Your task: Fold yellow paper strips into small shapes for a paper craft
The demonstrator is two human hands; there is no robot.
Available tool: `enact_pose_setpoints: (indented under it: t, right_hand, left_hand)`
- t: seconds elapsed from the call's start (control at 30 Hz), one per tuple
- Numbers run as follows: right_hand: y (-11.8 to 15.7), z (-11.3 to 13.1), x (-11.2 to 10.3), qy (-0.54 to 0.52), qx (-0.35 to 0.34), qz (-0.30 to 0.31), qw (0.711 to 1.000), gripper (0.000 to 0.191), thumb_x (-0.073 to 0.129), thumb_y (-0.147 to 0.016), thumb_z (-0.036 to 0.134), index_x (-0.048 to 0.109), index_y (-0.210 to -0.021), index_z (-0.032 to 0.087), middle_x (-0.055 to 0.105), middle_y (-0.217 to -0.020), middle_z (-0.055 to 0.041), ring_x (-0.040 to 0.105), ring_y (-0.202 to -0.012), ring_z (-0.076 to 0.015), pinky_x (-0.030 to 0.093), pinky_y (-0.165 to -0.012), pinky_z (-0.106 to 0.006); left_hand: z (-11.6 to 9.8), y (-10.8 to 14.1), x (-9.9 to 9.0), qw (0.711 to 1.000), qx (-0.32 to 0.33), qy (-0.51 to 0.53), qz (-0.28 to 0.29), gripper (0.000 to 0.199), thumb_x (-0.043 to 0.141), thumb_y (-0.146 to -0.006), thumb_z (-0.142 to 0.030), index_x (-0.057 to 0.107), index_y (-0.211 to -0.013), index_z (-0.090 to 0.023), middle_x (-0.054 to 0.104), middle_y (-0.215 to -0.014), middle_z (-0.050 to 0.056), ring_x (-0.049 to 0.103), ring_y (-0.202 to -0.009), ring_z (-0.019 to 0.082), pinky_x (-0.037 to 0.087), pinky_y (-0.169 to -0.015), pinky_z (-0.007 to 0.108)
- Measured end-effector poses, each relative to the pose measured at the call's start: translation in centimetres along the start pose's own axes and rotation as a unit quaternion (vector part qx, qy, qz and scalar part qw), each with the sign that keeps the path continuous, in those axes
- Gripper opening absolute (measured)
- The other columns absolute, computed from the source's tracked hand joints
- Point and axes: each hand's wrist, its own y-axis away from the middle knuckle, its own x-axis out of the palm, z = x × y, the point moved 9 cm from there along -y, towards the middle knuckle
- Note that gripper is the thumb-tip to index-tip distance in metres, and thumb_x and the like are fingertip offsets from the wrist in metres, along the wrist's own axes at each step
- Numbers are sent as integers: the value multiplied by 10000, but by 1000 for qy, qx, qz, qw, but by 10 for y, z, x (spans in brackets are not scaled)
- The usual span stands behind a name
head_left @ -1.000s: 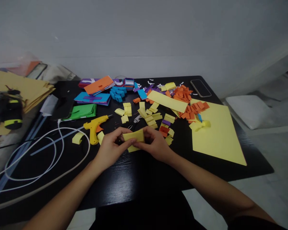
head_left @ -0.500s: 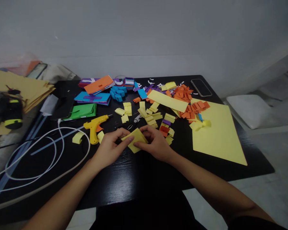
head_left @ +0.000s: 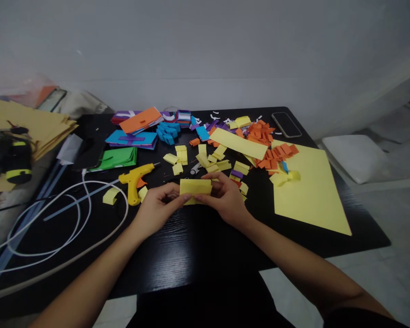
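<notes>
A folded yellow paper piece [head_left: 195, 186] is held between both hands above the front middle of the black table. My left hand [head_left: 159, 205] grips its left side, thumb on the near face. On the right side, my right hand [head_left: 225, 198] pinches it the same way, and the thumbs nearly meet. Just beyond the hands lie scissors [head_left: 195, 169], partly hidden, and several small folded yellow pieces [head_left: 217, 168]. A yellow glue gun [head_left: 134, 181] rests left of my left hand.
Orange folded pieces [head_left: 259, 134] and a large yellow sheet [head_left: 309, 191] lie to the right, a phone [head_left: 286, 125] behind. Blue [head_left: 133, 139] and green [head_left: 119, 158] paper stacks stand at the back left. White cables [head_left: 78, 214] loop across the left side.
The yellow paper has turned from a diamond-like angle to lie level, its long edge sideways, and shows a fold. Both hands have shifted slightly with it.
</notes>
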Motion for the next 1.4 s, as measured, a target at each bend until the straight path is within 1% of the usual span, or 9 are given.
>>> enact_pose_setpoints:
  t: [0.17,0.33,0.47,0.6,0.87,1.0,1.1,1.23,1.4]
  right_hand:
    - [0,0,-2,10,-3,-12,1000,508,933,-633,322,638,-1036,232,784,-911,-20,765,-876,-223,631,-886,-425]
    - [-1,0,-3,4,0,-22,1000,499,940,-617,298,654,-1020,229,787,-893,-16,764,-862,-219,631,-856,-397]
    - [-3,-3,-1,2,10,-6,1000,523,934,-623,282,646,-1057,236,788,-951,-22,763,-910,-221,617,-901,-402]
    - [-4,-6,1,-3,14,6,1000,499,922,-634,286,638,-1039,226,789,-1004,-37,762,-933,-224,611,-923,-412]
    - [-5,-7,-2,-17,22,-1,1000,493,936,-610,269,662,-1018,230,779,-910,-10,749,-864,-201,606,-883,-387]
    - [-6,-6,2,-16,23,22,999,396,919,-648,326,686,-952,231,767,-880,0,728,-840,-185,585,-828,-346]
    - [-5,-4,1,-2,26,17,1000,284,870,-717,410,711,-858,221,752,-818,-1,698,-772,-173,553,-739,-318]
    - [-4,-7,0,-9,55,8,998,267,856,-734,431,743,-838,212,758,-845,-13,674,-756,-166,516,-727,-308]
    - [-3,-17,-1,-75,110,0,991,254,863,-728,410,744,-788,195,722,-784,4,638,-717,-144,476,-702,-282]
  left_hand:
    - [-1,1,-4,999,19,-35,-20,142,742,-862,-328,763,-867,-188,668,-658,-23,555,-591,104,434,-561,202]
    - [-3,2,-5,997,34,-53,-34,128,736,-865,-304,764,-869,-179,643,-638,-34,540,-581,94,428,-559,190]
    - [-1,2,-3,998,28,-48,-31,132,734,-865,-305,766,-873,-177,646,-647,-30,544,-587,96,426,-561,192]
    - [-1,1,-2,998,32,-44,-32,133,737,-867,-307,759,-876,-175,645,-673,-28,533,-600,93,424,-570,193]
    - [-4,2,-2,998,34,-45,-34,134,731,-873,-307,754,-886,-176,630,-661,-30,525,-595,94,422,-566,196]
    - [-2,1,0,999,19,-30,-28,131,738,-861,-302,754,-889,-175,670,-689,-19,563,-612,106,451,-580,205]
    - [-1,2,2,999,17,-28,-14,132,734,-870,-309,755,-913,-186,699,-719,-16,595,-638,114,471,-602,211]
    - [0,2,1,999,26,-37,-16,119,744,-867,-310,761,-915,-202,704,-722,-23,603,-643,112,478,-616,209]
    - [1,1,2,999,14,-22,-20,121,763,-847,-307,763,-899,-198,727,-726,-19,632,-644,118,503,-629,214]
